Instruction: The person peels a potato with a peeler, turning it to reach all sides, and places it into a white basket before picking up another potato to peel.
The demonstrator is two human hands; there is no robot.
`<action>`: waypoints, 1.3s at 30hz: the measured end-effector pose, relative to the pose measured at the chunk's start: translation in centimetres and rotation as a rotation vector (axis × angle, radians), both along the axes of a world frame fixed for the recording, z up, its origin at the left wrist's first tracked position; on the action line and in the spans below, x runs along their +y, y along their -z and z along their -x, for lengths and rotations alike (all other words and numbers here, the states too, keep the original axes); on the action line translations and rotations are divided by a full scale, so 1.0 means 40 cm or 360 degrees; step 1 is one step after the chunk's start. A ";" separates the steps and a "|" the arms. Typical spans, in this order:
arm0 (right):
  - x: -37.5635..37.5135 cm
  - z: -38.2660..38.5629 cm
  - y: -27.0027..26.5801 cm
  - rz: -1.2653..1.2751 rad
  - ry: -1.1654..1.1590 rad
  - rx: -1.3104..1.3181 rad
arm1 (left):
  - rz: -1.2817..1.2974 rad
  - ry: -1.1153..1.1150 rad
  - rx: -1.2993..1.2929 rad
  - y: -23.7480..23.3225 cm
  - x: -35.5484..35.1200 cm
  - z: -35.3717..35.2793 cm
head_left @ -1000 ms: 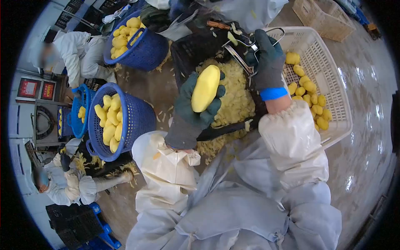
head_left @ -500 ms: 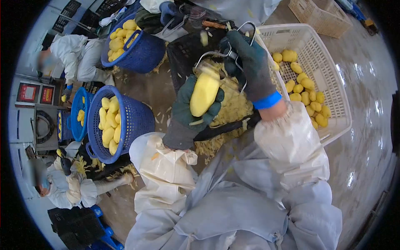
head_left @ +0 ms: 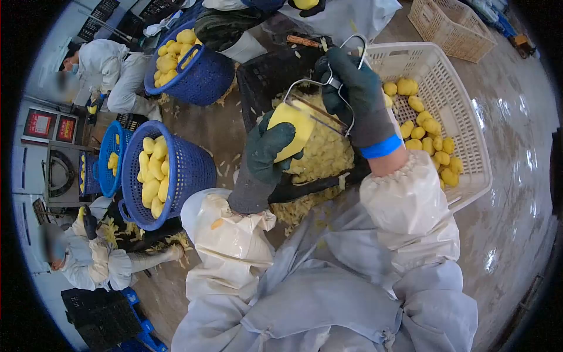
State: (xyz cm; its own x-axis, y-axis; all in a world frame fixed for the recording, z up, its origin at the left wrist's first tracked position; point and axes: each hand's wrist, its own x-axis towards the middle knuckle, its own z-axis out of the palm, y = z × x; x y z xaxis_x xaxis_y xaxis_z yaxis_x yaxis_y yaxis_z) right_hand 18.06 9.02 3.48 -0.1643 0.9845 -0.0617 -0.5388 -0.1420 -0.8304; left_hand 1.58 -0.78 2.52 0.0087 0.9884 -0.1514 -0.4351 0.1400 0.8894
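In the head view, my gloved left hand (head_left: 268, 151) is closed around a large yellow potato (head_left: 300, 132), its pale surface mostly smooth. My right hand (head_left: 353, 94), in a dark green glove with a blue band at the wrist, grips a metal Y-shaped peeler (head_left: 346, 108). The peeler's blade lies at the upper right side of the potato; whether it touches cannot be made out. Beneath both hands, pale peelings (head_left: 328, 155) fill a black crate (head_left: 258, 79).
To the right, a white crate (head_left: 469, 126) holds several potatoes (head_left: 434, 126). Blue baskets of potatoes (head_left: 196, 170) (head_left: 211, 73) stand at left. Co-workers (head_left: 111, 70) (head_left: 88, 252) sit along the left; another person's hand (head_left: 308, 7) holds a potato at the top. A beige crate (head_left: 448, 29) stands at upper right.
My left hand has turned the potato, which now tilts up toward the peeler. The peeler has shifted slightly down and right. At the top, the other person's hand with a potato has appeared.
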 end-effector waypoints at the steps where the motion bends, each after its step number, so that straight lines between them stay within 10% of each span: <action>1: 0.020 0.002 0.038 0.0003 0.0004 0.0008 | 0.0003 0.0004 0.0008 0.001 0.000 0.003; 3: 0.074 -0.004 0.103 -0.0066 0.0635 0.0030 | -0.0011 0.0060 0.0057 0.000 0.005 0.015; 7: -0.007 0.005 -0.011 -0.0027 0.0001 -0.0002 | 0.0109 -0.0033 0.0296 0.004 0.010 0.010; 23: 0.032 -0.002 0.054 -0.0286 0.0380 -0.0396 | -0.0527 -0.0229 0.1301 -0.009 0.000 -0.020; 25: 0.059 -0.034 0.065 -0.0079 0.0553 -0.0328 | -0.0421 -0.0252 0.1211 -0.020 0.002 -0.010; 28: 0.056 -0.045 0.076 0.0302 -0.0460 0.1052 | -0.0476 -0.0128 0.1036 -0.006 0.014 0.003; 35: -0.037 0.058 0.077 -0.0888 0.0463 -0.0516 | -0.0450 -0.0082 0.0960 -0.001 0.034 0.038; 36: -0.016 0.016 0.037 0.0079 -0.0037 0.0008 | -0.0387 -0.0087 0.0664 0.016 0.041 0.051; 39: -0.027 -0.009 -0.001 -0.0060 -0.0025 -0.0181 | 0.0044 -0.0030 -0.0449 0.027 0.046 0.090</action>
